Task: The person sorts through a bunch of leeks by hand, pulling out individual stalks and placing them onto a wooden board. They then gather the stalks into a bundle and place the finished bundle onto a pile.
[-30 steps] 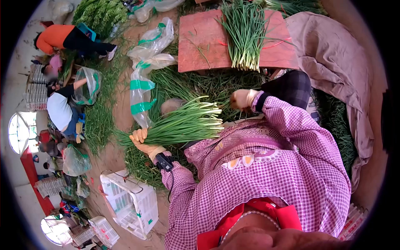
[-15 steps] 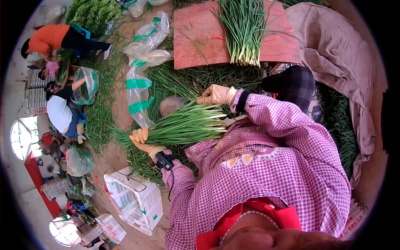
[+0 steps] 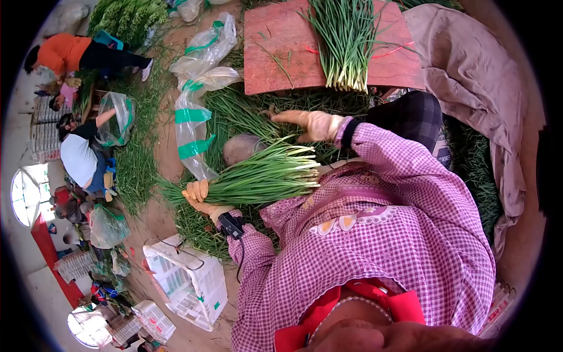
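Note:
My gloved left hand (image 3: 200,198) is closed round the leafy part of a bundle of long green stalks (image 3: 252,176), whose pale ends point right across my lap. My gloved right hand (image 3: 314,124) is above the bundle, over loose greens (image 3: 240,114) on the ground. Its fingers reach left with the thumb apart, and nothing shows in it. Another bundle with white ends (image 3: 346,47) lies on a red board (image 3: 278,64), across a red tie (image 3: 390,53).
Clear plastic bags with green tape (image 3: 193,126) lie left of the greens. A white crate (image 3: 187,284) stands at lower left. Several people are at far left, one in orange (image 3: 64,53) and one in a white top (image 3: 79,158). A brown cloth (image 3: 469,76) hangs at right.
My right hand has left the held bundle and moved up, with its fingers now stretched left over the loose greens. My left hand keeps its hold in about the same place.

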Tool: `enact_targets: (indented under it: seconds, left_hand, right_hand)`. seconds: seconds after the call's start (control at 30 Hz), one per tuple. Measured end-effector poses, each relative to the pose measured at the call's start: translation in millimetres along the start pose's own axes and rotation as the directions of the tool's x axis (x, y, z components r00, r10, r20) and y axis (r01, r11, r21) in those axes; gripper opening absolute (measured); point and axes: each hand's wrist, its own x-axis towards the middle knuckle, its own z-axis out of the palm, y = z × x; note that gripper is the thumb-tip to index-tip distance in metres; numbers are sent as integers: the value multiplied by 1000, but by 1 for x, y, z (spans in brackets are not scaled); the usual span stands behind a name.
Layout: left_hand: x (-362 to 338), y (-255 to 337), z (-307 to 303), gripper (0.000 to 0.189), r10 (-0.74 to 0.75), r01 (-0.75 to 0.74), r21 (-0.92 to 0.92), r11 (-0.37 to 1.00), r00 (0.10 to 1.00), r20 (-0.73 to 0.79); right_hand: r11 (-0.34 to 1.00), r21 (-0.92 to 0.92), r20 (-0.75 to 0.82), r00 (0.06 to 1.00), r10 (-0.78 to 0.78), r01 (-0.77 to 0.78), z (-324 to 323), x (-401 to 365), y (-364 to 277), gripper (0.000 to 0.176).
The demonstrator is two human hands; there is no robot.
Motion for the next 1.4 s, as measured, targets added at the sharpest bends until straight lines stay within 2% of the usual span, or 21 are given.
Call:
enact_targets:
  seconds: [0.03,0.1,0.13,0.2,0.3,0.37,0.47,0.5,0.57,0.67,0.7,0.77,0.83,0.97,1.1,1.17,1.23,1.27,1.3,1.37,1.4]
  left_hand:
    - [1,-2,2,36,-2,2,0,1000,1000,0]
    - [2,-4,6,36,-33,33,-27,999,999,35]
    - [2,-3,5,36,-32,33,-26,999,999,35]
    - [1,-2,-4,36,-58,55,136,989,998,13]
    - [4,0,-17,35,-106,96,110,989,990,90]
    - [3,1,-17,33,-98,86,130,988,991,89]
    - [0,3,-5,33,-76,68,100,993,994,78]
    - [-2,6,-8,33,-76,69,101,992,994,73]
    - [-4,10,-17,36,-75,75,-8,997,996,50]
    - [-2,4,-16,37,-52,56,-92,994,998,40]
    - [-2,4,-15,37,-53,57,-90,994,998,44]
    - [-3,6,-10,36,-42,45,123,991,999,-23]
    - [-6,17,-21,36,-34,45,132,990,996,-88]
    - [-11,12,-11,37,-24,56,219,974,989,-146]
    - [-15,13,-18,36,-43,57,87,995,987,-153]
    - [-15,14,-21,36,-18,32,78,996,984,-176]
    - [-15,14,-22,35,3,10,68,998,980,-197]
    - [-15,15,-23,35,7,0,31,1000,974,-228]
    - [-15,15,-25,36,7,-8,-6,1000,966,-260]
    - [-15,13,-33,35,7,-20,-47,999,966,-259]
    - [-17,12,-35,33,11,-35,-86,996,966,-260]
  right_hand:
    - [993,74,-33,995,-91,93,7,6,-7,60]
    - [979,-88,259,944,203,-186,12,16,-11,41]
    - [946,-218,210,934,287,-242,4,12,-27,30]
    - [931,-236,169,932,320,-277,10,14,-13,29]
    - [898,-289,114,920,376,-332,4,8,-13,25]
    - [782,-503,145,856,496,-368,2,1,19,23]
    - [833,-352,96,868,487,-428,-15,-27,54,22]
    - [663,148,195,679,708,-734,-20,-32,45,28]
    - [526,519,384,734,561,-673,-30,-34,25,42]
    - [753,452,255,878,404,-478,-12,-24,-28,49]
    - [883,389,168,963,213,-263,3,-18,-23,42]
    - [906,265,135,943,305,-331,16,-7,-36,35]
    - [854,365,-8,917,400,-369,22,-3,-37,31]
    - [796,465,-14,896,445,-388,19,-1,-30,33]
    - [936,-116,-230,925,301,-334,16,-8,-22,24]
    - [799,-374,-182,882,435,-471,8,-9,1,23]
    - [627,-619,-39,816,577,-473,-15,-20,8,20]
    - [509,-701,113,627,771,-500,-25,-13,7,31]
    - [508,-699,111,626,772,-504,-23,-16,8,31]
    - [711,-662,-34,957,288,-238,-15,-27,10,65]
    - [770,-618,50,968,244,-162,-15,-20,-1,81]
